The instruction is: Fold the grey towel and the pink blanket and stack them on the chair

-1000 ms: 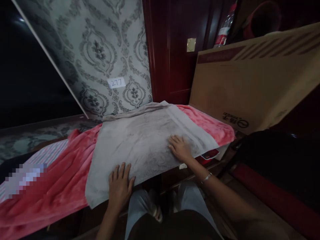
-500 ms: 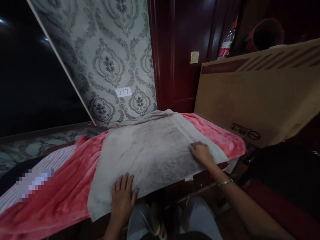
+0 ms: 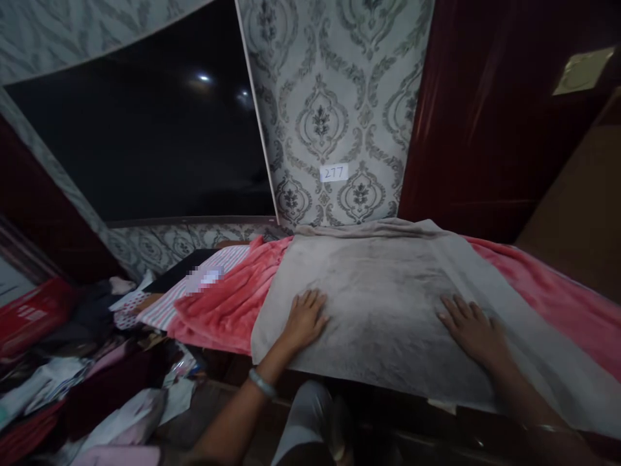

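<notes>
Seen from the wearer's head, a wide grey cloth (image 3: pixel 378 291) is spread flat over a pink blanket (image 3: pixel 237 298), which shows at both sides of it. The cloth reaches from the patterned wall (image 3: pixel 321 123) toward the person's knee (image 3: pixel 310 408); its far edge is bunched into a loose ridge, and a paler band runs down its right side. The left hand (image 3: pixel 305 317) rests palm down on the cloth near its left edge; the right hand (image 3: pixel 473 327) rests palm down well apart from it, toward the paler band. On both hands the grip is loose, fingers slightly spread, with nothing pinched or clasped. Whatever carries the layers is mostly hidden. The step in hand looks like flattening or smoothing the cloth. The next move seems to call for light, even pressure from flat palms, working outward without dragging the blanket beneath, and perhaps a reach to the ridge, the least even part. Beyond, a large dark screen (image 3: pixel 169 129) stands at left, and a white card (image 3: pixel 334 172) reading 277 is on the wall.
</notes>
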`<state>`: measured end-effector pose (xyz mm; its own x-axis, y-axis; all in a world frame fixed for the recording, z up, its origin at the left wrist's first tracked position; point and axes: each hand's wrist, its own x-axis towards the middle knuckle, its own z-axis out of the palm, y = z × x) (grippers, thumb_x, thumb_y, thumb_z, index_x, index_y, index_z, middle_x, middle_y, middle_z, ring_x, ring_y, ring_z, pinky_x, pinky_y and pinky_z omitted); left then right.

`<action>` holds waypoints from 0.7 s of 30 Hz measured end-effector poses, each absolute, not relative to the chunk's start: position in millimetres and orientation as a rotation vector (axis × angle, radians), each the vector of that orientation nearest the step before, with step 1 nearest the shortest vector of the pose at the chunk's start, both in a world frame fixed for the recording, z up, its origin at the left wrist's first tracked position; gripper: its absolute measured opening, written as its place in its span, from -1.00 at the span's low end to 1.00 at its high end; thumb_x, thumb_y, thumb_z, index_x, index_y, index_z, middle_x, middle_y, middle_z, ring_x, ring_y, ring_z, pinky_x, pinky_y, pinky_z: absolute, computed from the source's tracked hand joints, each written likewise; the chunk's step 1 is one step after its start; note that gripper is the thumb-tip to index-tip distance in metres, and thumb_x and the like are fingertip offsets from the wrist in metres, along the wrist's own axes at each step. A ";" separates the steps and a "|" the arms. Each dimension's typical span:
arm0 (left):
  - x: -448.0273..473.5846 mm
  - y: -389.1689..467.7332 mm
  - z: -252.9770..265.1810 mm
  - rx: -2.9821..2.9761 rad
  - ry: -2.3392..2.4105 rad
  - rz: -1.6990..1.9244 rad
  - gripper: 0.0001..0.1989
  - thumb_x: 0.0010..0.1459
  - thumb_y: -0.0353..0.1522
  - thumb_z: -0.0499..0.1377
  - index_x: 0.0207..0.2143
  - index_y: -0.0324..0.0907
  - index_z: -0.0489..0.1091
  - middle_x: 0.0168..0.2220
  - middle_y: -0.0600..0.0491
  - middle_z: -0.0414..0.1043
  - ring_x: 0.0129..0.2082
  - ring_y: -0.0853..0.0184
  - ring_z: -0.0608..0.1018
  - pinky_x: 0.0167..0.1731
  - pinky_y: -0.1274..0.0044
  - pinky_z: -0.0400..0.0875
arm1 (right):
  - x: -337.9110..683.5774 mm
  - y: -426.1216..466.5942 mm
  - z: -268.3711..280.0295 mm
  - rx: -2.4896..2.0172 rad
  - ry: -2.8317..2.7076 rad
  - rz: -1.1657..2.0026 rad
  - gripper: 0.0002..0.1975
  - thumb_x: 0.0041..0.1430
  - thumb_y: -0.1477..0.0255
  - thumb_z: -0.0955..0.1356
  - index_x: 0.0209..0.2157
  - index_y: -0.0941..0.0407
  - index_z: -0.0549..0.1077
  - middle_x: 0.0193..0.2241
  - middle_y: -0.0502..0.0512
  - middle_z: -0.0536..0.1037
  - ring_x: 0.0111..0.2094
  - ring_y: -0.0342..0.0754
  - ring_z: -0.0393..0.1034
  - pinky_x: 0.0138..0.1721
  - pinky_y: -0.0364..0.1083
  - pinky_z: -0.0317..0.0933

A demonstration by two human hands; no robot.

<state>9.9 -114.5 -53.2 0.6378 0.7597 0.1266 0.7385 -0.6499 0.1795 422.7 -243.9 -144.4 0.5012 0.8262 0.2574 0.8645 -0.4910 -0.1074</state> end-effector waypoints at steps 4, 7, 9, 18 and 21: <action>14.3 -83.1 -56.9 2.649 1.524 0.087 -0.33 0.39 -0.04 -0.08 0.46 -0.04 0.03 0.51 -0.07 -0.15 0.50 -0.03 -0.09 0.39 -0.05 -0.19 | 423.1 -246.3 -144.9 -2.486 -1.445 -0.245 -0.27 0.35 0.08 -0.03 0.39 0.05 0.24 0.42 0.18 0.14 0.39 0.32 0.03 0.28 0.42 0.03; -10.0 -66.8 -61.3 2.563 1.788 0.040 -0.28 0.38 0.00 -0.13 0.47 -0.11 -0.02 0.51 -0.13 -0.19 0.50 -0.05 -0.11 0.38 -0.07 -0.18 | 423.8 -246.9 -145.5 -2.438 -1.454 -0.266 -0.26 0.34 0.07 -0.03 0.38 0.05 0.26 0.41 0.20 0.16 0.39 0.34 0.04 0.26 0.43 0.06; -28.6 -57.6 -58.1 2.510 1.929 0.013 -0.29 0.39 -0.04 -0.15 0.46 -0.16 0.01 0.50 -0.20 -0.14 0.49 -0.07 -0.05 0.36 -0.09 -0.14 | 423.6 -246.6 -145.9 -2.424 -1.451 -0.272 -0.27 0.34 0.07 -0.03 0.38 0.05 0.26 0.41 0.20 0.16 0.38 0.35 0.05 0.25 0.44 0.07; 26.7 2.2 -17.8 2.792 1.469 0.056 -0.37 0.40 -0.10 -0.11 0.45 -0.05 0.03 0.51 -0.06 -0.11 0.50 0.08 -0.05 0.41 0.07 -0.13 | 428.2 -242.6 -159.0 -2.448 -1.452 -0.333 -0.26 0.29 0.14 -0.02 0.36 0.06 0.31 0.41 0.21 0.16 0.38 0.37 0.04 0.25 0.44 0.04; 59.1 31.2 -19.0 2.801 1.361 -0.002 -0.36 0.40 -0.07 -0.14 0.45 -0.02 0.03 0.51 -0.03 -0.12 0.50 0.13 -0.06 0.42 0.10 -0.17 | 433.3 -242.3 -166.0 -2.392 -1.487 -0.361 -0.25 0.26 0.12 -0.02 0.35 0.03 0.33 0.40 0.17 0.19 0.38 0.37 0.05 0.25 0.44 0.03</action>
